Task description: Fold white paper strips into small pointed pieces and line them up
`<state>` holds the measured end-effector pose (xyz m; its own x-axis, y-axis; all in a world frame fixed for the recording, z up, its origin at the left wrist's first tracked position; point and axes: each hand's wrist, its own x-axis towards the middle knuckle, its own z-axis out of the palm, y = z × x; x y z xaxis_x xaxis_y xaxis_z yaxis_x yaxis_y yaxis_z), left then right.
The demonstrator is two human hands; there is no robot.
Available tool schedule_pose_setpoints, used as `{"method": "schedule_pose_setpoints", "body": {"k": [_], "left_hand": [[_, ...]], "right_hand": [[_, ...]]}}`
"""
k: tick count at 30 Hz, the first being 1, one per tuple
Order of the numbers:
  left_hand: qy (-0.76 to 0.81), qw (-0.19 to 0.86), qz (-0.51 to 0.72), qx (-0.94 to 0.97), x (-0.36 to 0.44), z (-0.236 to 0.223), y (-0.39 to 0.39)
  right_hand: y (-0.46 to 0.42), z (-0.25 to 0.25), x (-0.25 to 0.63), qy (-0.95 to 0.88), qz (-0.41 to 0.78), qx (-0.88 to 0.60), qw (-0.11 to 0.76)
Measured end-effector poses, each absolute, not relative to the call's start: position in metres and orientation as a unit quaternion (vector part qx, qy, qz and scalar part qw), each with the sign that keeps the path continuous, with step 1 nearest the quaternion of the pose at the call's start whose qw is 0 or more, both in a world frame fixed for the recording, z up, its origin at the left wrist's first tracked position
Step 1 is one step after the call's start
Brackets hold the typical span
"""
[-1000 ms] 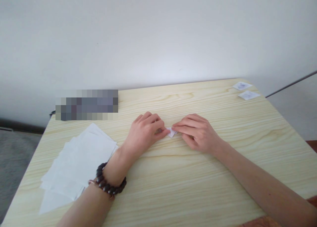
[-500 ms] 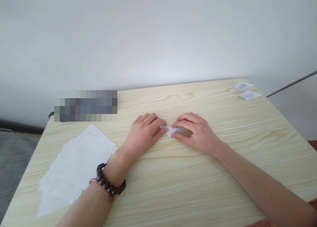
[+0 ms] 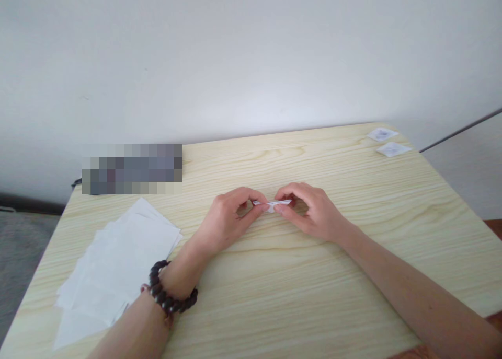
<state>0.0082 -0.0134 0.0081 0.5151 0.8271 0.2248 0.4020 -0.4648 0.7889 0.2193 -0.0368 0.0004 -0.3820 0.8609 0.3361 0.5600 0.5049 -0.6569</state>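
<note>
Near the middle of the table, a small folded piece of white paper (image 3: 271, 206) is pinched between both hands. My left hand (image 3: 231, 215), with a dark bead bracelet on its wrist, grips the paper's left end between thumb and fingers. On the other end, my right hand (image 3: 309, 207) is closed in the same kind of pinch. The paper looks thin and seen nearly edge-on, and the fingertips cover much of it. Its exact folded shape is hard to make out.
Loose white paper sheets (image 3: 117, 259) lie fanned in a pile at the left, partly behind my left forearm. Two folded white paper diamonds (image 3: 393, 149) rest at the far right corner. A blurred-out dark object (image 3: 135, 169) is at the back left, by the wall (image 3: 251, 61).
The folded paper has tilted from showing its flat face to nearly edge-on. My fingers have curled more around its ends. The view has shifted slightly.
</note>
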Motion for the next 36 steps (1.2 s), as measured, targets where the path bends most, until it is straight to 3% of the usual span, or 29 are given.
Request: {"method": "schedule_pose_setpoints", "body": {"k": [12, 24, 36], "left_hand": [[0.441, 0.526, 0.32, 0.654, 0.015, 0.0105, -0.0149], [0.428, 0.487, 0.323, 0.69, 0.0113, 0.0093, -0.0116], [0.428, 0.467, 0.298, 0.714, 0.0115, 0.0117, -0.0138]], "right_hand": [[-0.0359, 0.0031, 0.2183, -0.821, 0.23, -0.41, 0.324], [-0.0351, 0.004, 0.2193, -0.804, 0.267, -0.43, 0.311], [-0.0346, -0.0002, 0.2172, -0.837, 0.226, -0.391, 0.309]]}}
